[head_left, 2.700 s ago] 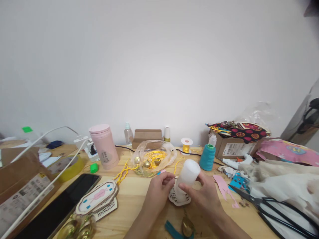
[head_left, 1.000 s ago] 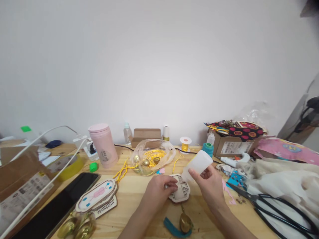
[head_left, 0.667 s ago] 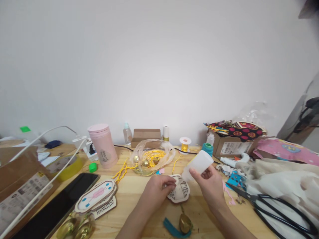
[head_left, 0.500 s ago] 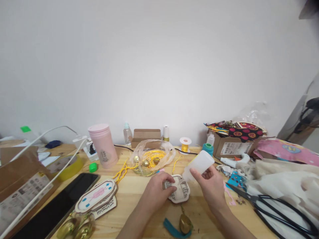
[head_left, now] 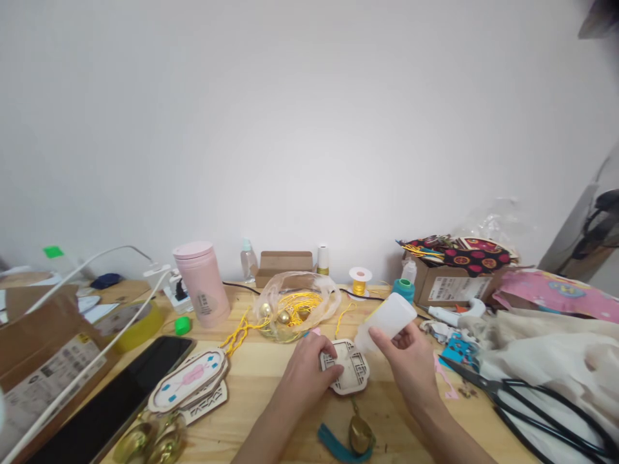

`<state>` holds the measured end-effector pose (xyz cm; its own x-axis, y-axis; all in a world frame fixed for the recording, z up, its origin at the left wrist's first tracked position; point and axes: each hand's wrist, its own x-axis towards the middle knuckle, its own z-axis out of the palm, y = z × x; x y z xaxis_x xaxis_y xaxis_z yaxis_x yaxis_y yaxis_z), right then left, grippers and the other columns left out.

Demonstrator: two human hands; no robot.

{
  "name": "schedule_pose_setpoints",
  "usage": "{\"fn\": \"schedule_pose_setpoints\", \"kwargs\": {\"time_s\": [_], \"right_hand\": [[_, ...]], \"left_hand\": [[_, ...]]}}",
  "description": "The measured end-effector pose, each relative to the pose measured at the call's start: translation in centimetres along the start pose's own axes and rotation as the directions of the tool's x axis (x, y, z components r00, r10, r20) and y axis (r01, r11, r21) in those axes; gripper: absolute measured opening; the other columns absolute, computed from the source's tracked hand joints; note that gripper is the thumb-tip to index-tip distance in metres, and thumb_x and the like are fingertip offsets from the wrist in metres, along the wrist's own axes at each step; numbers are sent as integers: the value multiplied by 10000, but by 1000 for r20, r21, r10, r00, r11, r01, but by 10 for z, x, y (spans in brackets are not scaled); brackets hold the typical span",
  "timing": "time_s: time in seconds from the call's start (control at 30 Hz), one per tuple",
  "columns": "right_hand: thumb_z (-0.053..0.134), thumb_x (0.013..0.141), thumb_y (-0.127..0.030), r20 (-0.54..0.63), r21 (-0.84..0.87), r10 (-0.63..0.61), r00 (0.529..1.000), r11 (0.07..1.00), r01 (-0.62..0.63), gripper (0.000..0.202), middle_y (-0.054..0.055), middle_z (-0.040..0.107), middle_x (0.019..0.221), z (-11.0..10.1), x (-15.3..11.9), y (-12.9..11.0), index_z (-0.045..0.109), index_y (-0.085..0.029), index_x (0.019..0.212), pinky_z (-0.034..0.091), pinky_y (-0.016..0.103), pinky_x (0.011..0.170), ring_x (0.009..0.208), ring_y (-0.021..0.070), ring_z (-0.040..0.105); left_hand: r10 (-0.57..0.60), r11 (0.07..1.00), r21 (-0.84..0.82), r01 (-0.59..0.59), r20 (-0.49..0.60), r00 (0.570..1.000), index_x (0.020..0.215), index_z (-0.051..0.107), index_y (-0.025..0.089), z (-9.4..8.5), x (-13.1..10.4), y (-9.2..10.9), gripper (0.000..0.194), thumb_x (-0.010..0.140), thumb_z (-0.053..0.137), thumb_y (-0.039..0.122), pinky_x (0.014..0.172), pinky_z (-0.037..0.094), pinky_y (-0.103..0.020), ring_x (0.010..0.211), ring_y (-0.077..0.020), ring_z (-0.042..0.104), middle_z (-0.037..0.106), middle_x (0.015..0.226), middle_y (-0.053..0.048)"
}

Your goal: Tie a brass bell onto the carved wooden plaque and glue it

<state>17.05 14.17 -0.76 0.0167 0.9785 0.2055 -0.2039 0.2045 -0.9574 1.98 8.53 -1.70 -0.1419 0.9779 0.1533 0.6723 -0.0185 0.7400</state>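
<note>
A pale wooden ornament with cut-out lattice [head_left: 356,367] lies on the table in front of me. My left hand [head_left: 309,367] grips its left edge, thumb and fingers on its face. In my right hand [head_left: 409,357] is a white translucent squeeze bottle [head_left: 393,316], tilted with its lower end at the ornament's upper right edge; its tip is hard to make out. Below the ornament hangs a gold bell [head_left: 360,433] beside a teal ribbon [head_left: 341,446]. To the left lies a stack of wooden plaques [head_left: 191,380], the top one bearing pink and blue pieces.
Large black-handled scissors [head_left: 503,388] lie at right beside white cloth [head_left: 556,361]. At the back are a clear bag of yellow cord [head_left: 302,303], a thread spool [head_left: 359,283] and a filled carton [head_left: 457,288]. A pink tumbler [head_left: 202,283] and a phone [head_left: 120,393] are at left.
Both hands, the bottle and the ornament stay almost in place. The whole view has shifted very slightly.
</note>
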Motion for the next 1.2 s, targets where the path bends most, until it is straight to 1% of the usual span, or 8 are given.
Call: {"fn": "schedule_pose_setpoints", "kwargs": {"time_s": [0.43,0.57,0.63,0.73,0.8,0.87,1.07,1.2], "right_hand": [[724,516,-289,-52,173,102,993,981,-91,344,19,660,764,1,2,-3,564,-157,790,478,266,652,729,171,600],[669,590,-389,148,488,265,953,818,-304,304,-7,648,742,-7,5,-13,574,-187,797,478,213,551,672,134,588],[631,614,-449,332,611,310,891,649,-454,346,-9,632,735,-13,7,-18,570,-196,842,478,195,528,636,111,578],[615,612,-485,539,657,261,801,465,-593,437,-11,589,712,-21,7,-23,556,-175,914,474,166,532,571,74,542],[637,582,-487,598,651,218,771,428,-626,476,-18,562,690,-22,5,-24,549,-171,927,467,165,507,530,67,512],[655,558,-481,622,639,199,757,430,-638,488,-22,543,670,-21,2,-23,548,-173,922,464,179,491,510,71,493],[627,601,-482,640,642,173,749,416,-644,482,-23,526,698,-21,2,-20,526,-168,951,450,152,534,548,60,492],[620,611,-484,635,639,165,755,436,-633,471,-19,534,703,-22,3,-18,530,-165,945,448,147,546,564,61,506]], "left_hand": [[1,981,-194,-9,-44,999,688,560,184,-1,6,-7,76,676,511,241,812,359,-311,909,-202,516,599,768,-22],[-66,934,-358,3,-164,984,732,546,166,-3,8,-4,144,688,528,302,710,412,-292,752,-178,551,586,735,-20],[-125,890,-456,-20,-287,950,752,535,163,-8,9,0,182,688,540,333,703,414,-275,729,-165,550,574,709,-13],[-251,846,-530,-63,-500,829,767,521,171,-19,8,6,205,676,562,350,619,412,-218,640,-125,521,532,643,21],[-292,834,-541,-105,-595,748,777,516,180,-24,6,9,194,683,558,344,552,387,-179,587,-99,486,499,609,42],[-305,815,-562,-144,-627,717,814,515,188,-27,5,9,193,706,534,347,498,357,-156,537,-79,447,468,582,57],[-269,745,-647,-163,-515,814,718,511,169,-22,8,6,286,733,457,449,370,235,-163,378,-61,263,266,417,97],[-232,822,-566,-61,-431,872,491,365,193,-18,7,6,396,763,366,481,380,234,-193,371,-76,272,264,398,80]]}}
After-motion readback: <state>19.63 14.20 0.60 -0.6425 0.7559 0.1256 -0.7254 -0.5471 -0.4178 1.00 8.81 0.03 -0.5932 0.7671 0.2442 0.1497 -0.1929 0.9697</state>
